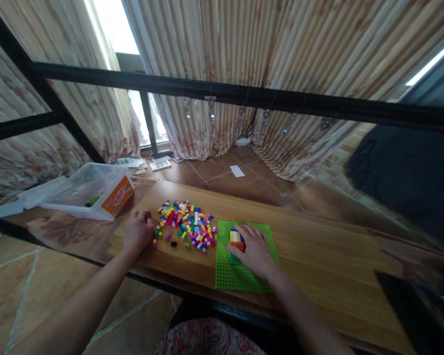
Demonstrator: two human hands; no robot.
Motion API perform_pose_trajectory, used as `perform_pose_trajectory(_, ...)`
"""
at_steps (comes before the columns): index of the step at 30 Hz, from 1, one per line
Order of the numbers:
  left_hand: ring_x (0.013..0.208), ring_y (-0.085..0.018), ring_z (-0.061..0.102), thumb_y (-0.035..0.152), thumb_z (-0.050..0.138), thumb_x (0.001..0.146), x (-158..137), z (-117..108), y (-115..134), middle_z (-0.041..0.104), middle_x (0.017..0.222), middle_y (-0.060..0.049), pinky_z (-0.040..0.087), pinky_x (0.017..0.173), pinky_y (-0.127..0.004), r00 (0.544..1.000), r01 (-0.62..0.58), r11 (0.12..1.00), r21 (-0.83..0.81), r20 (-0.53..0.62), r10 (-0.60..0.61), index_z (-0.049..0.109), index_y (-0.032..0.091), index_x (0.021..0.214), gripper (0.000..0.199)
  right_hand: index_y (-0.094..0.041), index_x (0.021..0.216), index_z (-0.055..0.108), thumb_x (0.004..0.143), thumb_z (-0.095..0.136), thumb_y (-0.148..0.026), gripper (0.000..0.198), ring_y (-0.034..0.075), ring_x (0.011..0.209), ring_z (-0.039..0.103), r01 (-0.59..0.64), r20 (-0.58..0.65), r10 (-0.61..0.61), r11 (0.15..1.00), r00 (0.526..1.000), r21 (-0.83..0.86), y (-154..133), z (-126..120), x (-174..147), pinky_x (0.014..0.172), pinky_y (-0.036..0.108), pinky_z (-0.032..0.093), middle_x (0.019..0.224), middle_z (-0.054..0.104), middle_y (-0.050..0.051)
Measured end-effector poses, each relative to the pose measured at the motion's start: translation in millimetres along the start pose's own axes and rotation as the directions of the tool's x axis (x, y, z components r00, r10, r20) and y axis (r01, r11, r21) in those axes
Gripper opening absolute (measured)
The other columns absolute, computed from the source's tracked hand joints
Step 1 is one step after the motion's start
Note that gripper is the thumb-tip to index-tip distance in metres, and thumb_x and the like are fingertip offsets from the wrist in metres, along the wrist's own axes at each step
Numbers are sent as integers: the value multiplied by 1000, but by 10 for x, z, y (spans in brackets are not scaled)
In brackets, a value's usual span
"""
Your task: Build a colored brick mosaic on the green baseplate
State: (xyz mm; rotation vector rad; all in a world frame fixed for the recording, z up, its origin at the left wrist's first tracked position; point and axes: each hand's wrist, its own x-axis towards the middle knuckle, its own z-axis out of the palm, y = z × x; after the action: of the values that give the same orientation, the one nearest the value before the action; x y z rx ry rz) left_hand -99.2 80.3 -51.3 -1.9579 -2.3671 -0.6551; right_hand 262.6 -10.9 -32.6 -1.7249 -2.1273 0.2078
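My right hand (257, 250) reaches over a green studded baseplate (225, 278), thumb and fingers around a small block of stacked toy bricks (237, 237) in white, yellow, orange and blue. A green patch shows at the foot of this stack. Palm and fingers hide its right side. My left hand (138, 230) rests on the wooden table at the left edge of a loose pile of toy bricks (187, 222), its fingers curled in. Whatever those fingers may hold is hidden. A black brick (173, 244) lies at the pile's near edge.
At the table's left end stands a clear plastic box (92, 190) with an orange label and something green inside. A black metal bar (222, 91) crosses above the table's far side. Curtains (214, 44) hang behind. A dark object (410, 305) sits at the right end.
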Motion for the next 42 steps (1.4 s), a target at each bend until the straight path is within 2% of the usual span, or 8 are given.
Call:
perform_pose_trajectory(9, 95, -23, 61, 23, 42, 88, -20, 2, 16, 62, 108, -11, 47, 83, -32, 1000, -1, 999, -33, 1, 1, 66, 16, 101, 28, -23, 136, 51, 88, 49, -60, 61, 30, 124, 48, -56, -28, 54, 994, 998, -93, 302, 83, -77, 101, 51, 36, 136, 54, 13)
perform_pose_trajectory(13, 95, -22, 61, 22, 43, 88, -22, 12, 18, 62, 108, -10, 47, 83, -32, 1000, 14, 999, -51, 12, -14, 67, 17, 101, 28, -23, 135, 52, 88, 49, -60, 60, 32, 122, 48, -59, -66, 51, 990, 997, -132, 317, 67, -59, 100, 53, 36, 136, 53, 14)
perform_pose_trajectory(18, 95, -22, 61, 20, 43, 87, -20, 27, 9, 62, 108, -10, 46, 84, -32, 1000, 6, 997, -83, 4, -5, 67, 16, 101, 27, -21, 121, 63, 91, 51, -46, 41, 32, 118, 48, -20, -170, -8, 986, 985, -163, 14, 37, -65, 99, 51, 35, 131, 56, 13)
perform_pose_trajectory(22, 95, -22, 61, 19, 43, 87, -23, 30, -1, 62, 106, -11, 46, 84, -32, 1000, -9, 997, -78, -7, 8, 66, 16, 99, 26, -24, 102, 69, 92, 54, -30, 19, 25, 105, 53, 110, -112, -116, 992, 987, -62, -392, 132, -32, 97, 42, 35, 108, 67, 7)
perform_pose_trajectory(26, 95, -22, 61, 19, 44, 87, -27, 28, 1, 62, 106, -11, 47, 83, -33, 1000, 5, 996, -84, 5, -5, 67, 16, 101, 27, -23, 94, 68, 88, 59, -26, 11, 26, 94, 55, 80, -48, -82, 996, 995, -44, -659, 274, 18, 87, 41, 35, 92, 69, 6)
perform_pose_trajectory(35, 95, -22, 61, 20, 44, 88, -25, 15, 19, 62, 108, -10, 47, 82, -32, 1000, 17, 997, -78, 13, -16, 67, 17, 100, 26, -23, 97, 65, 86, 55, -17, 15, 26, 89, 56, 54, -141, -59, 998, 988, -39, -770, 452, 67, 82, 40, 36, 89, 70, 7)
perform_pose_trajectory(39, 94, -22, 62, 22, 43, 89, -21, 13, 12, 63, 108, -10, 47, 80, -31, 1000, 13, 998, -58, 6, -13, 66, 17, 100, 26, -19, 107, 64, 91, 47, -15, 25, 24, 92, 59, 10, -158, 5, 996, 987, 93, -817, 339, -9, 84, 38, 42, 96, 69, 9)
perform_pose_trajectory(42, 94, -22, 62, 23, 42, 88, -16, 13, 4, 62, 109, -10, 47, 81, -32, 1000, 4, 999, -44, -1, -4, 65, 17, 101, 27, -20, 107, 66, 93, 44, -18, 26, 22, 93, 62, -56, -180, 103, 967, 978, 249, -786, 185, -121, 84, 35, 46, 99, 68, 9)
